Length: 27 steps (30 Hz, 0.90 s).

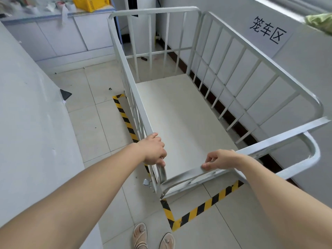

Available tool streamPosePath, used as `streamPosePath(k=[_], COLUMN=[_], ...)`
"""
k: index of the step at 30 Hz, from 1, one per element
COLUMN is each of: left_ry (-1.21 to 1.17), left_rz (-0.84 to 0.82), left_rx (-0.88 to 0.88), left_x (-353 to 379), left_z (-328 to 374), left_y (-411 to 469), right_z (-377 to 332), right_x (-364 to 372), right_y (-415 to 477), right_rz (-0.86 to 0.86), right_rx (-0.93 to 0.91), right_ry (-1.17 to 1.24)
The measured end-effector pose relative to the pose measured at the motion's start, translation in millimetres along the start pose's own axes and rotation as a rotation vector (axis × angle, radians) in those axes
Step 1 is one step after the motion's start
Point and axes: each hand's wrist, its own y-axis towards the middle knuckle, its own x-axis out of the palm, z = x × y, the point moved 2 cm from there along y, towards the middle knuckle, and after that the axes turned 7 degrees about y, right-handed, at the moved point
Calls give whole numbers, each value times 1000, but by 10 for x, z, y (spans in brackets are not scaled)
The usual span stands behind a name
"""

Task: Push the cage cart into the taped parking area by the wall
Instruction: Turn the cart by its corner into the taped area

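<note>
While both hands grip, cage cart [179,114] parked

Your cage cart [197,56] is made of metal bars with a light silver-grey painted finish, slightly glossy; near your right hand [221,159] the paint on the rail looks worn and scratched. The cart floor panel [179,114] is a smooth, matt, pale board. The floor tiles [86,126] are smooth and a little shiny. The yellow-black tape [201,207] looks like smooth plastic. The wall [296,72] is matt painted, with a paper sign [267,29]. The crate [89,2] looks like yellow plastic.
</note>
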Motion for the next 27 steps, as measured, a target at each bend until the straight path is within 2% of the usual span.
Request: streamPosePath(k=[15, 27], left_ry=[-8, -51], left_rz=[-68, -29], left_rx=[-19, 15], left_x=[35, 17], left_z=[3, 101], left_y=[61, 111], right_z=[-13, 46], right_x=[5, 34], right_y=[-43, -107], right_rz=[17, 44], right_rx=[-65, -44], right_ry=[-24, -76])
